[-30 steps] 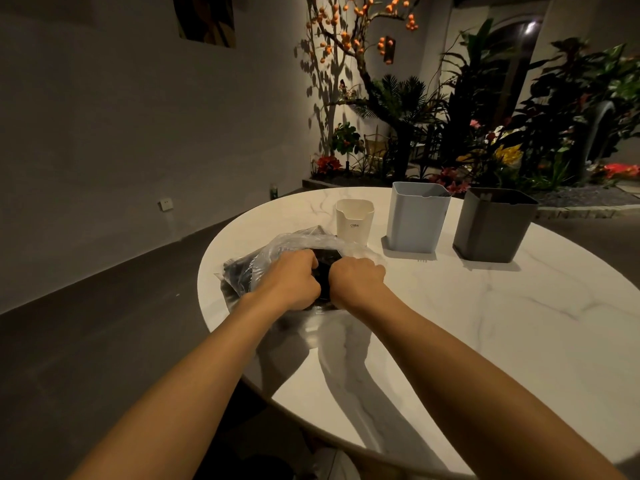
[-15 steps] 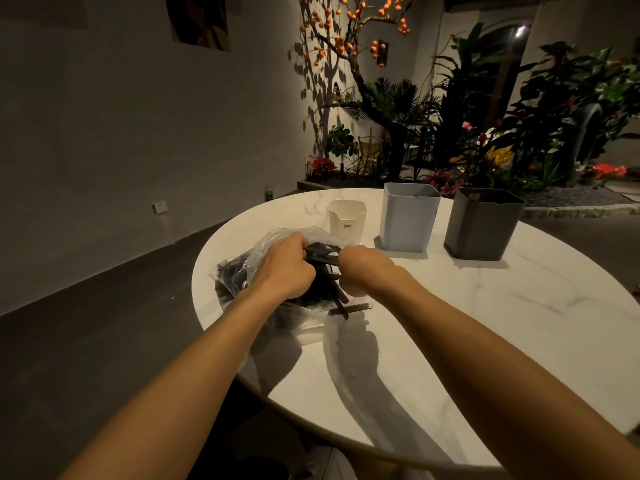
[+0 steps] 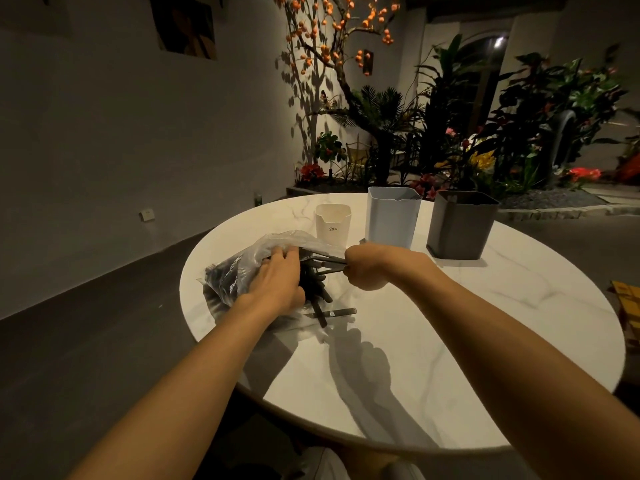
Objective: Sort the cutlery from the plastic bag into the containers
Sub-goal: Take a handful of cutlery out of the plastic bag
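Observation:
A clear plastic bag (image 3: 239, 268) full of dark cutlery lies at the left of the round marble table (image 3: 450, 341). My left hand (image 3: 277, 282) rests flat on the bag, fingers spread, pressing it down. My right hand (image 3: 367, 268) is closed in a fist around the handles of a few dark cutlery pieces (image 3: 327, 263) that stick out of the bag's mouth. More dark pieces (image 3: 323, 308) spill from the bag onto the table below my hands. Behind stand three containers: a small white one (image 3: 332, 225), a light blue one (image 3: 393, 216) and a dark grey one (image 3: 460, 225).
The table's near edge curves just in front of me. Plants and a flower bed (image 3: 450, 150) fill the background behind the table. A yellow object (image 3: 628, 299) shows at the right edge. Dark floor lies to the left.
My right hand has moved right, drawing dark cutlery handles out of the bag. My left hand has opened and flattened on the bag. More pieces lie spilled on the table.

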Motion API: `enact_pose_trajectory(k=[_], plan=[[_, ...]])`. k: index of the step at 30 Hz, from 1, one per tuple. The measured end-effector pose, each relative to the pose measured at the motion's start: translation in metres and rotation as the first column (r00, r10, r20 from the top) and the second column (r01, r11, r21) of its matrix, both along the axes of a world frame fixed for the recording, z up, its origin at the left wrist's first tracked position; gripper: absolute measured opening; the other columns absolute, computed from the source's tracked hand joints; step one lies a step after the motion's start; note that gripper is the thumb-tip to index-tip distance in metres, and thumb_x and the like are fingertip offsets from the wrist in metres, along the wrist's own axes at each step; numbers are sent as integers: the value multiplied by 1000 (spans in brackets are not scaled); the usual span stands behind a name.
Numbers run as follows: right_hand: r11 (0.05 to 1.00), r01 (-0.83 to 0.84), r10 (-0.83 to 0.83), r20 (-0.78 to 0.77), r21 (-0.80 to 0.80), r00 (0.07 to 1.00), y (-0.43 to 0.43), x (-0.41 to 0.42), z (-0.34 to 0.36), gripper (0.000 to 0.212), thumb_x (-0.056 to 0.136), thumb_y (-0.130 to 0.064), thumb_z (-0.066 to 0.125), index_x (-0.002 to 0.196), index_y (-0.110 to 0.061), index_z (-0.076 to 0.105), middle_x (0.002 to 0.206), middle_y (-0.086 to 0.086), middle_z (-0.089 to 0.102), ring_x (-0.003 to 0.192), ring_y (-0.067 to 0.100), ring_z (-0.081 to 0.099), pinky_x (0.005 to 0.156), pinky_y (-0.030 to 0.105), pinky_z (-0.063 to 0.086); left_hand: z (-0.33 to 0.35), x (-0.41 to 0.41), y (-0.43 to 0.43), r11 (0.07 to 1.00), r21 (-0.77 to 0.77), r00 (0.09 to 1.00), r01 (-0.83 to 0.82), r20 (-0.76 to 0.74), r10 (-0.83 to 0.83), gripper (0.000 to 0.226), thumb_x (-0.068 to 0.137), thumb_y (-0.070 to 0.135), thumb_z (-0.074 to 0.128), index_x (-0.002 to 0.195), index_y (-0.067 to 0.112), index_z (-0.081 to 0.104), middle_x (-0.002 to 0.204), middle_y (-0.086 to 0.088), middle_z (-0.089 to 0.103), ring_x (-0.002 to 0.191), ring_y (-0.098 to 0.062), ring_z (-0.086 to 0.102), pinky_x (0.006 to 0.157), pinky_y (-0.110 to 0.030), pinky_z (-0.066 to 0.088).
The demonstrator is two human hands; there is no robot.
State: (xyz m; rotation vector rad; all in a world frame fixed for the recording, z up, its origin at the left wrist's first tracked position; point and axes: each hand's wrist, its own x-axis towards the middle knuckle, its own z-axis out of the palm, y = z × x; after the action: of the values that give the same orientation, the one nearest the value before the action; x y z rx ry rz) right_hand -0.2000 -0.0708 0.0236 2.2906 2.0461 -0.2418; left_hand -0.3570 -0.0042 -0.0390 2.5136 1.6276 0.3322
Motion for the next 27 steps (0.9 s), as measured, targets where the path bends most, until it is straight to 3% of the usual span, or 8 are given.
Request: enact_pose_trajectory(k=[3,6,8,11,14,19,24,27], plan=[[1000,19,-20,-80,-13,997,-3,7,2,27,105,-16,43,123,-4,59,80,3,51,76,19,55,60,24,42,-5,-1,1,997,79,998,-10,-61,14,84,90,15,67,158,8,17,150,-20,46,133,-41,49,106,-49,48],[999,37,-42,-135,-35,990,-7,15,3,27,104,-18,43,117,-1,60,86,9,58,72,20,54,63,29,45,-9,0,3,987,156,988,-31,-147,54,85,93,19,69,158,5,16,152,-22,44,136,-42,45,107,-48,48],[996,56,-67,-172,-69,983,-10,22,5,25,103,-19,44,113,-2,59,84,11,56,67,19,48,57,30,40,-9,0,5,986,158,973,-59,-212,92,89,92,21,72,158,1,16,154,-23,41,139,-43,42,109,-48,45],[989,80,-109,-254,-122,961,-13,31,8,24,103,-17,46,109,-1,62,82,10,47,60,16,36,51,27,29,-8,-1,10,984,169,949,-57,-298,106,69,93,17,70,151,2,36,149,-21,45,137,-41,41,108,-46,45],[985,101,-139,-302,-138,943,-16,39,8,19,104,-18,47,99,-5,59,83,11,46,59,16,33,50,27,27,-7,2,13,981,183,923,-58,-364,123,53,94,11,67,143,1,48,142,-24,48,132,-43,46,102,-46,50],[982,133,-175,-382,-132,908,-17,46,6,30,104,-20,48,115,6,61,84,11,50,59,16,36,50,27,29,-2,7,11,986,164,893,-35,-438,104,41,93,0,62,134,3,60,134,-22,58,123,-38,58,94,-41,54],[983,137,-178,-446,-123,877,-21,47,9,29,104,-19,49,117,4,61,87,12,51,59,15,37,50,25,29,7,12,-1,984,167,894,-58,-430,126,52,94,11,66,142,1,50,141,-24,49,128,-41,52,99,-46,51],[984,144,-177,-480,-106,859,-23,45,13,27,105,-19,50,116,3,60,86,12,51,59,15,37,50,25,29,17,15,-9,993,109,935,-55,-344,89,42,95,16,65,135,6,56,129,-17,58,115,-34,59,92,-42,52]])
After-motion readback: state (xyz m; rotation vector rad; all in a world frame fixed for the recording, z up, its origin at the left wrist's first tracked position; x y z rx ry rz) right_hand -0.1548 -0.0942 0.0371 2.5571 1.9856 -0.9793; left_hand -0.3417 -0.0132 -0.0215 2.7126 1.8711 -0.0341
